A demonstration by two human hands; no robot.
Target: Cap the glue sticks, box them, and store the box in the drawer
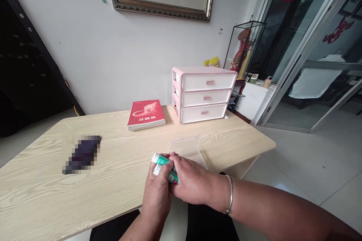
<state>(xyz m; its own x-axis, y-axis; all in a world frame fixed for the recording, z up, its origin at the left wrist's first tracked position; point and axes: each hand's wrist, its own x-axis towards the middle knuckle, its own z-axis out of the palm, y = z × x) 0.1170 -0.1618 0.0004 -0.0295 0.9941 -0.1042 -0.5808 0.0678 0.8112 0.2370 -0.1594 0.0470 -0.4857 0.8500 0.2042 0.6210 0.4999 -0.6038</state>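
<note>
Two green-and-white tubes with white caps, which look like glue sticks, are held together over the table's front edge. My left hand is closed around them from the left, its thumb lying across them. From the right, my right hand is closed over their other ends, so part of the tubes is hidden. Both hands touch each other. Just behind them lies a clear plastic container, partly covered by my right hand.
On the wooden table stand a pink-and-white three-drawer organizer and a thick red book near the wall. A dark pixelated item lies at the left. A glass door is at the right.
</note>
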